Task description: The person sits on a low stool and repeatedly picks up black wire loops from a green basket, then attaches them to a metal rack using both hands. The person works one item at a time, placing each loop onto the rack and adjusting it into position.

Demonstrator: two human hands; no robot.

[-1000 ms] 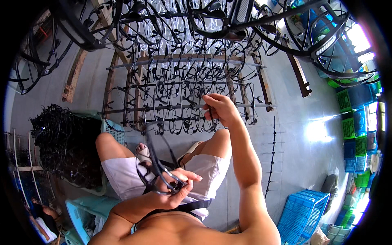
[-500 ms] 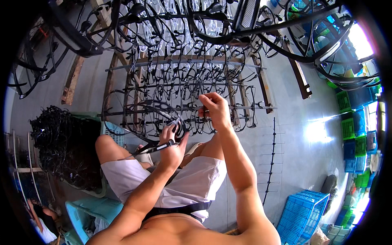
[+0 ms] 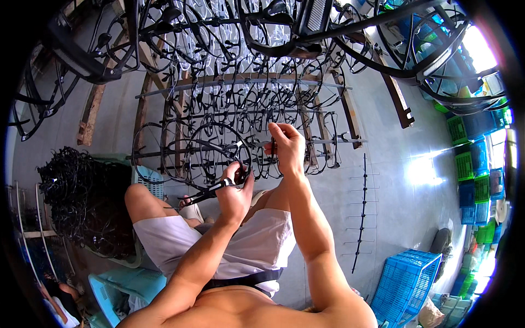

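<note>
My left hand (image 3: 235, 199) is closed on a thin black looped frame (image 3: 205, 194), with a pale spot near its top. The frame's ring stands up in front of the rack, and its stem points down to the left over my knee. My right hand (image 3: 289, 153) is raised beside the ring, thumb and fingers pinched together. Something dark shows at its fingertips, too small to name. Just beyond both hands, a rack bar (image 3: 350, 141) carries many similar black looped pieces (image 3: 322, 158), tangled in view.
More black frames (image 3: 93, 60) hang large overhead. To the left, a heap of black pieces (image 3: 82, 197) fills a crate. A pale teal crate (image 3: 126, 281) stands lower left, a blue crate (image 3: 402, 287) lower right. A hooked black rod (image 3: 361, 218) lies on the floor.
The black frame in my left hand has swung up from a blurred, flatter tilt to a more upright ring. My right hand has barely moved; the whole view has shifted slightly.
</note>
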